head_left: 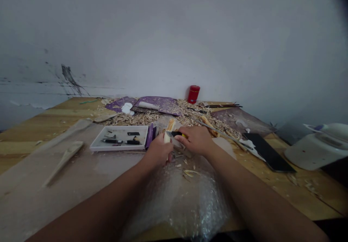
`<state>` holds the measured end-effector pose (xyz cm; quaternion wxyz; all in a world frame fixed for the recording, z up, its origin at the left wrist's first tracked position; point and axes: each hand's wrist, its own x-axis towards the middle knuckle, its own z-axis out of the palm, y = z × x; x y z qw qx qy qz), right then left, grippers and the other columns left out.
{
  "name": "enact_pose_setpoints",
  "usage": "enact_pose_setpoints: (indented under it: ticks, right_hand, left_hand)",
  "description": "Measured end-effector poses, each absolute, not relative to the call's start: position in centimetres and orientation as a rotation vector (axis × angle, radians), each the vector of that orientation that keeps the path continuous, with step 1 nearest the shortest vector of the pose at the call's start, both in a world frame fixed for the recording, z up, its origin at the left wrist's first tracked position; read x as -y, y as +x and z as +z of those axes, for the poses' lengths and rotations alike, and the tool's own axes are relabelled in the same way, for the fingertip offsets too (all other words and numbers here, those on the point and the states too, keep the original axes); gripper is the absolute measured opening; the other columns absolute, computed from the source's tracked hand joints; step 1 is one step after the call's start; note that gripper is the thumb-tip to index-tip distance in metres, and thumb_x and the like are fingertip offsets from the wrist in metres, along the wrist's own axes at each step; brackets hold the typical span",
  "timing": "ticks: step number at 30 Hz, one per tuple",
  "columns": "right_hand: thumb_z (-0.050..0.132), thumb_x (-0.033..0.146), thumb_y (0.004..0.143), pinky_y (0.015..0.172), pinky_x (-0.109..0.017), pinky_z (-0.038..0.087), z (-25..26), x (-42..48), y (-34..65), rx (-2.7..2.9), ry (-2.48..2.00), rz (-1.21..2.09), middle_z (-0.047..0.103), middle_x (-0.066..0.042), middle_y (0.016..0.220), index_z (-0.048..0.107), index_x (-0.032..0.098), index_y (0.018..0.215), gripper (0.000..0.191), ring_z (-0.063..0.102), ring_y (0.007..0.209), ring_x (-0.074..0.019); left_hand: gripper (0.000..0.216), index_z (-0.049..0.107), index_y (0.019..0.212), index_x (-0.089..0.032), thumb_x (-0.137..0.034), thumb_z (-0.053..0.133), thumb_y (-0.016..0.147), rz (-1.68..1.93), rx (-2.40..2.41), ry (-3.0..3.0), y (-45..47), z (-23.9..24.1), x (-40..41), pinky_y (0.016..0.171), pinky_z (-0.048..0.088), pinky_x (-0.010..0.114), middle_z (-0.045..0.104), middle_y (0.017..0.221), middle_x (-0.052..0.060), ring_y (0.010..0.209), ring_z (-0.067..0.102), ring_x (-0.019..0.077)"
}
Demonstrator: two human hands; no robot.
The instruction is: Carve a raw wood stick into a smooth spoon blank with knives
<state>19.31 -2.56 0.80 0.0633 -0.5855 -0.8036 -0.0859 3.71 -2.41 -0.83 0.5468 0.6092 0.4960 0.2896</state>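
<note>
Near the middle of the table, my left hand is closed round a pale piece of wood that points up and away from me, with a brownish patch near its top. My right hand grips a carving knife with a black and yellow handle. Its blade lies against the side of the wood, just above my left fingers. Below both hands, crumpled clear plastic spreads over the table edge, with a few wood shavings on it.
A white tray with a black pen-like tool stands left of my hands. A carved wooden spoon lies farther left. Heaped shavings, purple sheets and a red can are behind. At right are a dark phone and a white container.
</note>
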Motion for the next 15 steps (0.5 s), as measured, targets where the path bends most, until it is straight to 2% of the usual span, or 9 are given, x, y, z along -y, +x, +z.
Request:
enact_pose_setpoints:
  ticks: [6,12,15]
  right_hand:
    - [0.011,0.06,0.08,0.056,-0.024,0.025,0.6,1.7,20.0,2.333,-1.863,-0.264,0.063,-0.003,0.084,0.054,0.023,0.088,0.058,0.055,0.075,-0.0175]
    - [0.01,0.058,0.081,0.057,-0.025,0.026,0.6,1.5,20.2,2.31,-1.873,-0.297,0.063,-0.004,0.085,0.053,0.023,0.09,0.057,0.055,0.077,-0.018]
    - [0.008,0.059,0.08,0.057,-0.025,0.027,0.8,1.6,20.1,2.297,-1.887,-0.284,0.063,-0.003,0.084,0.054,0.024,0.09,0.059,0.055,0.076,-0.0181]
  left_hand:
    - [0.021,0.042,0.079,-0.017,-0.012,0.04,0.059,0.694,-1.239,1.468,4.1,-0.6,2.9,0.029,0.024,0.017,0.038,0.032,-0.008,0.027,0.036,0.0086]
    - [0.019,0.043,0.082,-0.017,-0.014,0.041,0.063,0.71,-1.223,1.386,4.3,-0.2,3.5,0.028,0.02,0.016,0.035,0.033,-0.009,0.024,0.032,0.0073]
    - [0.018,0.043,0.081,-0.017,-0.015,0.041,0.063,0.711,-1.225,1.363,4.4,-0.1,3.6,0.028,0.023,0.017,0.036,0.034,-0.009,0.026,0.034,0.0077]
